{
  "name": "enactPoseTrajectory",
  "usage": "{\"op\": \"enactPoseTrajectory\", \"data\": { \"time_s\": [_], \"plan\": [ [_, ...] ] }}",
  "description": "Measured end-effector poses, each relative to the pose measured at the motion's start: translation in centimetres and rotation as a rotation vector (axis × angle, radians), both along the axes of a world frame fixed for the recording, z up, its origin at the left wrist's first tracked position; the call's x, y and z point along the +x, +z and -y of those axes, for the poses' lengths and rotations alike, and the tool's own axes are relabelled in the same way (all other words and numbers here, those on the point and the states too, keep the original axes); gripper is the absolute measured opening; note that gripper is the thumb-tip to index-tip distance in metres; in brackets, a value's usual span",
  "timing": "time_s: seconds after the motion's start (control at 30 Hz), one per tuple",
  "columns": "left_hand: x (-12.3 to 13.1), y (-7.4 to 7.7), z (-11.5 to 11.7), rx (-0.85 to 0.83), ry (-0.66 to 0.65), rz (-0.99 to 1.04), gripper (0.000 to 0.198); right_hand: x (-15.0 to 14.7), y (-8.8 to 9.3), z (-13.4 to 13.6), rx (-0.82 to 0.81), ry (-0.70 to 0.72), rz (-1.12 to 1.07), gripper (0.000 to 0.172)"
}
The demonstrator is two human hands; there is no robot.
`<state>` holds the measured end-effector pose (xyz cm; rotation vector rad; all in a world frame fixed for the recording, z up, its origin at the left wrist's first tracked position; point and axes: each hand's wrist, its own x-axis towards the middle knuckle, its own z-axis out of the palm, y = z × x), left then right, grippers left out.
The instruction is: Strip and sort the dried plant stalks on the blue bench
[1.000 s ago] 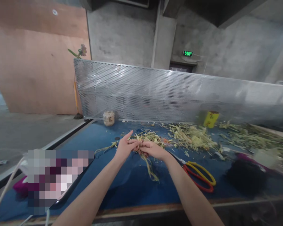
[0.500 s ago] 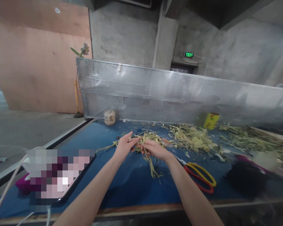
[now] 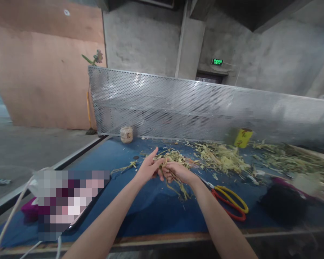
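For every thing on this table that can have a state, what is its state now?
left hand, fingers stretched, touching the plant strips
right hand, closed around the plant strips
plant strips, gripped, loose ends hanging to the blue table
scissors, lying flat, blades appear shut, untouched
yellow cup, standing, untouched
jar, upright, lid unclear
pile of trimmings, scattered loose

Item: bundle of dried plant strips [image 3: 181, 187], pale yellow-green, thin, flat and fibrous. Position: left of the yellow-and-red-handled scissors [image 3: 229, 203], slightly beyond them, near but apart. State: held raised, upper end gathered tight between the left grip [image 3: 149, 169] and the right grip [image 3: 178, 172], both closed on it and touching each other. Loose ends hang down on the scissors side, kinked, frayed and uneven in length.
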<state>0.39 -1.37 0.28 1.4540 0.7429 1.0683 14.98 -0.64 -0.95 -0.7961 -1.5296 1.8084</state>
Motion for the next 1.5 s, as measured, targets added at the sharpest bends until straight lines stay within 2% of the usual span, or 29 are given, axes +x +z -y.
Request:
{"op": "enactPoseTrajectory", "data": {
  "time_s": [0.17,0.37,0.6,0.7,0.83,0.9,1.0,1.13,1.3,1.5],
  "plan": [
    [-0.1,0.1,-0.1,0.008,-0.045,0.091,0.099,0.2,0.2,-0.1,-0.002,-0.072,-0.079,0.014],
    [-0.1,0.0,0.0,0.068,-0.048,0.048,0.087,0.3,0.2,0.0,0.004,-0.027,-0.017,0.017],
    [0.0,-0.7,-0.1,0.11,-0.107,0.038,0.085,-0.2,-0.4,-0.6,0.06,-0.196,-0.154,0.028],
    [0.0,-0.8,-0.2,0.123,-0.202,0.08,0.087,0.1,-0.3,-0.7,0.048,-0.161,-0.197,0.028],
    [-0.1,-0.5,0.0,0.146,-0.34,0.159,0.091,0.3,-0.1,-0.6,-0.021,-0.04,-0.255,0.029],
    [0.1,-0.4,0.2,0.153,-0.3,0.144,0.088,0.3,-0.2,-0.6,-0.033,-0.062,-0.235,0.029],
    [0.5,-0.4,0.4,0.153,-0.149,0.073,0.082,-0.1,-0.5,-0.6,0.01,-0.113,-0.173,0.031],
    [0.8,-0.6,0.2,0.184,0.031,-0.004,0.071,-0.7,-0.6,-0.3,0.1,-0.1,-0.078,0.032],
    [0.4,-0.4,0.0,0.172,0.037,-0.031,0.065,-0.8,0.1,0.5,0.279,-0.076,0.1,0.04],
    [0.0,-0.2,0.1,0.086,-0.043,-0.012,0.071,-0.2,-0.3,0.0,0.328,0.029,0.167,0.036]
  ]
}}
